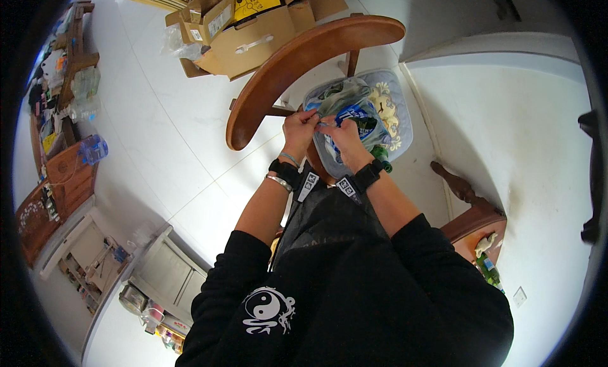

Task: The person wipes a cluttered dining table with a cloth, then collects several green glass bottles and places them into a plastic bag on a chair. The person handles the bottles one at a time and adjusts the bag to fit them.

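Side by side over a chair seat, my left hand (299,136) and my right hand (346,143) have their fingers pinched together on a thin plastic bag (342,96). The bag lies crumpled on a grey seat cushion (403,123) with a cream floral pattern. Inside it show blue-and-white packaging (358,111) and dark green glass. A green bottle neck (381,155) pokes out beside my right wrist. My fingertips sit close to each other at the bag's near left side; exactly which fold each one grips is partly hidden.
The chair's curved wooden backrest (304,53) arches beyond my hands. Opened cardboard boxes (253,40) lie on the white tiled floor behind it. At right stands another wooden piece (484,221) with a green bottle (488,270). A wooden shelf (71,59) with clutter lines the left.
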`<state>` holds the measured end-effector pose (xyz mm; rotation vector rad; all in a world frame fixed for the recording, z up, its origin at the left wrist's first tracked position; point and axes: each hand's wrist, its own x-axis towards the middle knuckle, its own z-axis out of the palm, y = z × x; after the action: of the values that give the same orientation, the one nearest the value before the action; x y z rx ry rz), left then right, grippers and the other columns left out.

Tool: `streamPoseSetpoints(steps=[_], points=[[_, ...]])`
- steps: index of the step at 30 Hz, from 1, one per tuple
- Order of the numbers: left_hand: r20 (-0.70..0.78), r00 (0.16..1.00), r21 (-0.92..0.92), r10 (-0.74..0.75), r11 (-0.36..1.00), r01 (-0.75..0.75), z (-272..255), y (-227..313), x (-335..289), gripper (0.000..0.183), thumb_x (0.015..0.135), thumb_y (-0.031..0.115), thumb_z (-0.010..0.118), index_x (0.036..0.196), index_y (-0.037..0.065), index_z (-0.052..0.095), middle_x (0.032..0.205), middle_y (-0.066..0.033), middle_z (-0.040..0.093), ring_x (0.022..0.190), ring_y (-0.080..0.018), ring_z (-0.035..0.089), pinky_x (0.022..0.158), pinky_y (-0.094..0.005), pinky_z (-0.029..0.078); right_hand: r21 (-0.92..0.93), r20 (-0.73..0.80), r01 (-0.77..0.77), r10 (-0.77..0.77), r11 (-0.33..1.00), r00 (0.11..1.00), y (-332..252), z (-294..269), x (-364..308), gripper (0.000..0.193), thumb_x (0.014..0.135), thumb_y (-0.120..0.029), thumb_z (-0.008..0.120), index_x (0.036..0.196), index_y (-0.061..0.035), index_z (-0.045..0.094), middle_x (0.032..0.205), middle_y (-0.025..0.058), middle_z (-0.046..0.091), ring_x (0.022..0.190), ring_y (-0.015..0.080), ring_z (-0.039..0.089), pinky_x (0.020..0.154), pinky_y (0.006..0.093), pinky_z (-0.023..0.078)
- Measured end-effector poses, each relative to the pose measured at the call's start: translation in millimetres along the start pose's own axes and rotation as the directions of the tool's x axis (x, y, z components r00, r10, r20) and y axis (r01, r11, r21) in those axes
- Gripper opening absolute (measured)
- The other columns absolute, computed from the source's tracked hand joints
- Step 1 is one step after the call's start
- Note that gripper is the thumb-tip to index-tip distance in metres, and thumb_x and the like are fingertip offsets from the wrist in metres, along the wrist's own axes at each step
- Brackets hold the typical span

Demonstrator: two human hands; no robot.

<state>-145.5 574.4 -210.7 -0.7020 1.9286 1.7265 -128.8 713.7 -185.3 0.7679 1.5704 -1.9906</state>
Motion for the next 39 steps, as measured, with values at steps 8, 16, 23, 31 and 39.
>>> streamPoseSetpoints(steps=[8, 16, 23, 31, 39], points=[[-0.093, 0.952, 0.146, 0.293, 0.949, -0.278, 22, -35, -16, 0.064, 0.080, 0.008, 0.076, 0.138, -0.004, 0.052, 0.132, -0.0204, 0.058, 0.099, -0.0251, 0.069, 0.081, -0.0323, 0.057, 0.069, 0.007, -0.121, 0.120, 0.990, 0.993, -12, -11, 0, 0.031, 0.085, 0.001, 0.056, 0.114, 0.0049, 0.068, 0.097, 0.0065, 0.067, 0.087, 0.0166, 0.061, 0.080, 0.0280, 0.047], [-0.170, 0.954, 0.563, 0.249, 0.818, -0.113, 50, -3, -34, 0.097, 0.082, 0.023, 0.075, 0.153, -0.006, 0.015, 0.130, -0.0295, 0.047, 0.121, -0.0478, 0.050, 0.097, -0.0496, 0.048, -0.370, 0.198, -0.008, 0.087, 0.929, 0.976, -7, -44, 8, 0.030, 0.086, -0.006, 0.055, 0.113, 0.0045, 0.063, 0.106, 0.0121, 0.066, 0.097, 0.0245, 0.062, 0.082, 0.0335, 0.047], [-0.281, 0.929, 0.555, 0.242, 0.830, -0.048, 64, -1, -30, 0.080, 0.085, 0.011, 0.066, 0.149, -0.009, 0.022, 0.143, -0.0314, 0.041, 0.132, -0.0461, 0.042, 0.114, -0.0480, 0.034, -0.826, 0.508, 0.562, -0.493, -0.045, 0.707, -30, -48, -17, 0.033, 0.083, -0.010, 0.062, 0.115, -0.0004, 0.062, 0.113, 0.0159, 0.059, 0.101, 0.0344, 0.056, 0.087, 0.0436, 0.046], [-0.328, 0.911, 0.542, 0.252, 0.840, -0.037, 61, 1, -36, 0.077, 0.083, 0.008, 0.068, 0.147, -0.006, 0.028, 0.139, -0.0300, 0.046, 0.129, -0.0452, 0.045, 0.109, -0.0484, 0.039, -0.495, 0.864, 0.514, -0.339, -0.700, 0.372, -38, -22, 45, 0.048, 0.085, -0.016, 0.063, 0.131, -0.0044, 0.055, 0.121, 0.0104, 0.059, 0.105, 0.0275, 0.056, 0.090, 0.0416, 0.044], [-0.346, 0.886, 0.575, 0.308, 0.816, -0.059, 57, -3, -40, 0.064, 0.079, 0.004, 0.069, 0.137, -0.006, 0.044, 0.128, -0.0283, 0.054, 0.120, -0.0462, 0.052, 0.100, -0.0484, 0.047, -0.317, 0.948, 0.651, -0.204, -0.690, 0.245, -35, -22, 65, 0.040, 0.084, -0.019, 0.063, 0.123, -0.0078, 0.065, 0.111, 0.0061, 0.061, 0.097, 0.0239, 0.058, 0.086, 0.0396, 0.044]])
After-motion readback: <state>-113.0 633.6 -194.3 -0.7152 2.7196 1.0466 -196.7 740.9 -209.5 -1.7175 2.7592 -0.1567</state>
